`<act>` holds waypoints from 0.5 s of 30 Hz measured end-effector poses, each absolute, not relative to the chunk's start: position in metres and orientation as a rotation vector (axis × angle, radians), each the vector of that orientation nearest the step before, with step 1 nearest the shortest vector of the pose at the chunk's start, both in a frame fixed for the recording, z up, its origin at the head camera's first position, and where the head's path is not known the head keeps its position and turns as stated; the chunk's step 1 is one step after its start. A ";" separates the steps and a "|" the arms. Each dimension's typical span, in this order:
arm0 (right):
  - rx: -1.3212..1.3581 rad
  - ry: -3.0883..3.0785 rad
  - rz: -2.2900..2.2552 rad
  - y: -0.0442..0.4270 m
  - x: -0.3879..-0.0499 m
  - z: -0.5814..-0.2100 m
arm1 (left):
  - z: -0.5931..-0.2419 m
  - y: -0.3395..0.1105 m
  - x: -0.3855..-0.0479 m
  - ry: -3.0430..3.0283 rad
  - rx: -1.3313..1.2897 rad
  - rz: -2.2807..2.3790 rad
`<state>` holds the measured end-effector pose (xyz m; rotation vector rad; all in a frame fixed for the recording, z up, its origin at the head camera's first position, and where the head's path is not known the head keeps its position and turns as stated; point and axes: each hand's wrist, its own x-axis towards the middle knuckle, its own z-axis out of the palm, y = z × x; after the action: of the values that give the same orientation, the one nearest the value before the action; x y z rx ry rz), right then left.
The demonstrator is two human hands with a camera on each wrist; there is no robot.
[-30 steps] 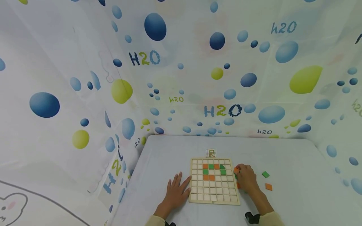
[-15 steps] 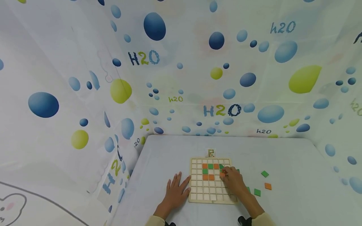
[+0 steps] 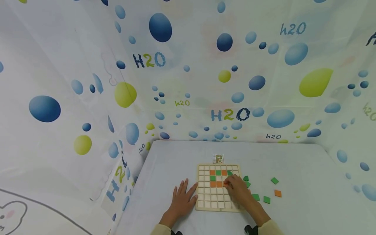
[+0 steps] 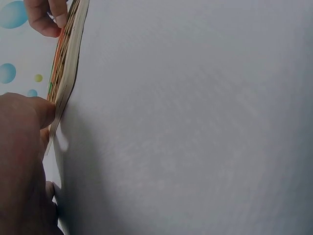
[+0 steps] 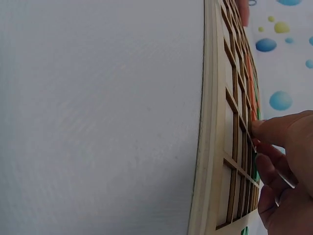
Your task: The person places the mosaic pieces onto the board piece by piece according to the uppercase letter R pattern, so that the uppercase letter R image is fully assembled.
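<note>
- A person's right hand (image 3: 238, 189) pinches an orange tile (image 3: 225, 184) between thumb and fingertips, near the middle of a wooden grid board (image 3: 205, 198) and just right of two orange squares (image 3: 216, 184) set in the same row.
- The left hand (image 3: 184, 201) lies with fingers spread wide on the white-covered table (image 3: 158, 163), thumb against the board's left edge.
- Toward the board's far side, a row runs orange, green, orange, then a rounded green piece (image 3: 229, 173); a green square (image 3: 212, 178) sits on the near side of its left end.
- Right of the board, loose green tiles (image 3: 266, 199) lie scattered on the table, with a loose orange square (image 3: 277, 193) farther right.
- A small patterned card (image 3: 218, 159) lies just past the board's far edge.
- Behind the table hangs a white sheet (image 3: 202, 85) printed with blue and yellow-green drops and "H2O" lettering.
</note>
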<state>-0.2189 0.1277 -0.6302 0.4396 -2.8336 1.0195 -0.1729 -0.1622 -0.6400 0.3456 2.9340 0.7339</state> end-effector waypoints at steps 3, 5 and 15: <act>0.456 -2.817 0.995 0.127 -0.217 -0.629 | -0.640 -0.163 -0.173 2.935 0.355 0.756; 0.461 -2.807 0.986 0.126 -0.216 -0.629 | -0.641 -0.163 -0.172 2.933 0.358 0.768; 0.448 -2.835 1.024 0.137 -0.217 -0.629 | -0.640 -0.162 -0.172 2.928 0.352 0.787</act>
<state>-0.2168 0.1371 -0.6286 0.4477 -2.8345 1.0243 -0.1725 -0.1623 -0.6404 0.3520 2.9280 0.7867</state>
